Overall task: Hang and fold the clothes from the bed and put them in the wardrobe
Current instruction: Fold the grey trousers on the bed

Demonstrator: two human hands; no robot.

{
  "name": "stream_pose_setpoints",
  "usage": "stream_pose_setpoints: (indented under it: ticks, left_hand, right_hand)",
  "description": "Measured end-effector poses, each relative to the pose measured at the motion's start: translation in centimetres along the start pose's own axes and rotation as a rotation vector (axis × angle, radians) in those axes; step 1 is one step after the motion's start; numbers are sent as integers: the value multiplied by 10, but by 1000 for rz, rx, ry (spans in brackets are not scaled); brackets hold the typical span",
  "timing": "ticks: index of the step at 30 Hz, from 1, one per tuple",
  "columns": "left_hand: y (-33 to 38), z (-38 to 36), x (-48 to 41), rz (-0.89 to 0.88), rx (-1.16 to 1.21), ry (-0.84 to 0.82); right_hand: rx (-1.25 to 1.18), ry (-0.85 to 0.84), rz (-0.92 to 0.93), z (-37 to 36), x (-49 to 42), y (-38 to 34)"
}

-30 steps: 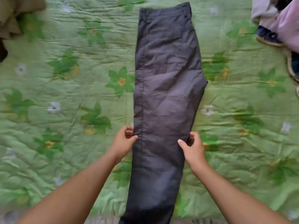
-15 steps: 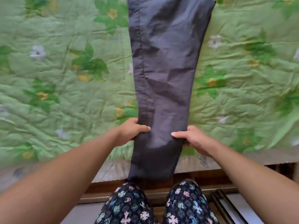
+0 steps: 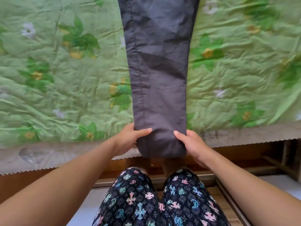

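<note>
Dark grey trousers (image 3: 159, 66) lie folded lengthwise on the green floral bedspread (image 3: 61, 82), legs pointing toward me. Their hem end reaches the bed's near edge. My left hand (image 3: 130, 139) grips the left side of the hem, thumb on top of the cloth. My right hand (image 3: 193, 144) grips the right side the same way, fingers tucked underneath. The waistband is out of view beyond the top of the frame.
The bed's wooden frame (image 3: 241, 152) runs below the bedspread edge. My legs in dark patterned trousers (image 3: 156, 201) stand against it. Pale floor (image 3: 280, 181) shows at both sides.
My hands have slid down the trouser legs from around the knee to the hem. The view has tilted down, showing the bed edge and my legs.
</note>
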State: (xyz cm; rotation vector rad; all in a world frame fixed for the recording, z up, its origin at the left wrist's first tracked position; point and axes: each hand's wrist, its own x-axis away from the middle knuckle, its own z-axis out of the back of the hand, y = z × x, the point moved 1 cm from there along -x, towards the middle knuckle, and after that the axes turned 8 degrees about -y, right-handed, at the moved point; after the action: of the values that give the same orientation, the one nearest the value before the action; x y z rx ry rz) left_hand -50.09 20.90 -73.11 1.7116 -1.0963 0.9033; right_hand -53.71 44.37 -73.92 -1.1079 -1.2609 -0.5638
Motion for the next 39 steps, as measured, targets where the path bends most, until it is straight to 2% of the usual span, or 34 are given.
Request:
stream_pose_setpoints:
  ticks: [4, 10, 15, 21, 26, 28, 32, 33, 35, 37, 39]
  left_hand:
    - [-20, -13, 12, 66, 31, -62]
    - [-46, -24, 28, -80, 97, 119]
    - [-59, -38, 46, -182, 146, 109]
    - [-51, -41, 60, -272, 114, 214]
    - [-30, -23, 65, -281, 151, 119]
    - [-20, -17, 65, -337, -22, 149]
    - [1, -4, 58, -719, -974, 408]
    - [7, -1, 54, -772, -1130, 429]
    - [26, 4, 48, -854, -1273, 450]
    - [51, 10, 47, -945, -1310, 464]
    - [83, 15, 48, -1022, -1241, 380]
  right_hand:
    - [9, -72, 31, 1, 12, 0]
    - [134, -83, 52, 6, 30, 5]
    - [-16, -49, 121, 5, 43, 7]
    - [-130, 4, 194, 12, 57, -7]
    - [-300, -201, 124, 18, 61, -32]
    - [-198, -207, 152, 21, 60, -42]
    - [168, -90, 327, 24, 49, -59]
    - [282, -63, 380, 25, 48, -63]
    - [538, 5, 501, 28, 46, -76]
    - [719, 52, 643, 31, 49, -95]
    - [700, 24, 740, 34, 53, -122]
